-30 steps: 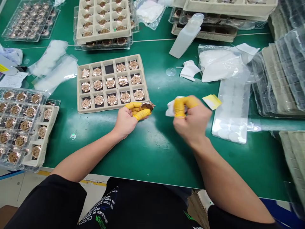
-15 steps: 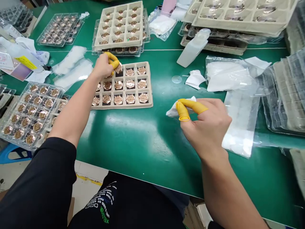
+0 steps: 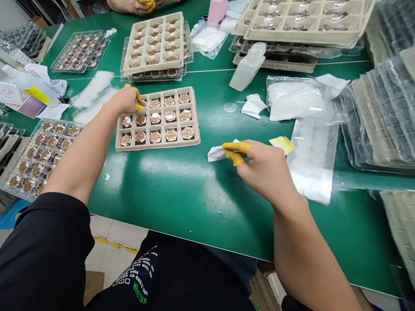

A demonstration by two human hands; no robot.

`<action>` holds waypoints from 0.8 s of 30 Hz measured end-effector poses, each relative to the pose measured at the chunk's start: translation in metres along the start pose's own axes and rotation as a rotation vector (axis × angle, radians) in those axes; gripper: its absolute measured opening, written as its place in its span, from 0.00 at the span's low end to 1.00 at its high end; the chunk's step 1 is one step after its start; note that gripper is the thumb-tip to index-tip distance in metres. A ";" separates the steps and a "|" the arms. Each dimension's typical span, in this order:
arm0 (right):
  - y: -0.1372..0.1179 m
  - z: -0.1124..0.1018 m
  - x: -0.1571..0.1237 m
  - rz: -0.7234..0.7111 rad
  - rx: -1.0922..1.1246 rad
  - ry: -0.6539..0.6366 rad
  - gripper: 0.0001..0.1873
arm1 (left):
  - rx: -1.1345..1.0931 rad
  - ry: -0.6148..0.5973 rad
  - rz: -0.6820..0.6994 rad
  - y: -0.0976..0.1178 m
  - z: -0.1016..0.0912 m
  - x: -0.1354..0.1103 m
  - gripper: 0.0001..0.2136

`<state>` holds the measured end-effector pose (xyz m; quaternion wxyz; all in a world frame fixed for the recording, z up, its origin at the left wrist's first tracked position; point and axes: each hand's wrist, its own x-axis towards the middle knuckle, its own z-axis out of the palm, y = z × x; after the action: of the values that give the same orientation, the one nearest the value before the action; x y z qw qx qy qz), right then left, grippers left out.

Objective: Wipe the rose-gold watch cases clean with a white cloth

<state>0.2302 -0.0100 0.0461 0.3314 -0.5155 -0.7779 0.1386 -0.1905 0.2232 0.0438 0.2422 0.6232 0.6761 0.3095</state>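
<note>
Yellow finger cots cover fingertips on both hands. My left hand (image 3: 125, 101) reaches over the back row of a beige compartment tray (image 3: 152, 148), its fingers closed at a rose-gold watch case (image 3: 142, 104) in a back-row cell. The hand partly hides that case and the back left corner of the tray. The other visible cells hold similar watch cases, such as a front-row watch case (image 3: 155, 137). To the right, my right hand (image 3: 259, 164) pinches a crumpled white cloth (image 3: 216, 153) between thumb and fingers, just above the green table.
A filled tray stack (image 3: 155, 43) stands behind; clear trays of watch cases (image 3: 35, 157) lie at left. A white bottle (image 3: 248, 67), a white cloth piece (image 3: 253, 106), and bagged white wipes (image 3: 292, 101) lie right. Tray stacks (image 3: 379, 125) line the right edge. Another person's hands (image 3: 139, 5) show at top.
My left hand has lowered a watch case into the back row and shifted left to a neighbouring cell. My right hand still holds the cloth. A yellow paper now shows behind it.
</note>
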 end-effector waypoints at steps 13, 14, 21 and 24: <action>-0.002 0.014 0.004 0.346 0.564 0.085 0.13 | -0.847 -0.292 0.096 0.113 0.138 -0.242 0.16; -0.005 0.016 0.003 0.333 0.612 0.089 0.13 | -0.859 -0.317 0.070 0.112 0.145 -0.250 0.15; -0.018 0.038 -0.003 0.010 0.234 0.132 0.13 | -0.782 -0.337 0.058 0.093 0.140 -0.242 0.17; -0.016 0.045 -0.006 -0.072 0.077 0.190 0.15 | -0.755 -0.331 0.119 0.092 0.141 -0.244 0.15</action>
<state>0.1913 -0.0168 0.0191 0.4283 -0.4850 -0.7550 0.1069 -0.0008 0.0003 -0.0018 0.5410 0.5699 0.4298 0.4448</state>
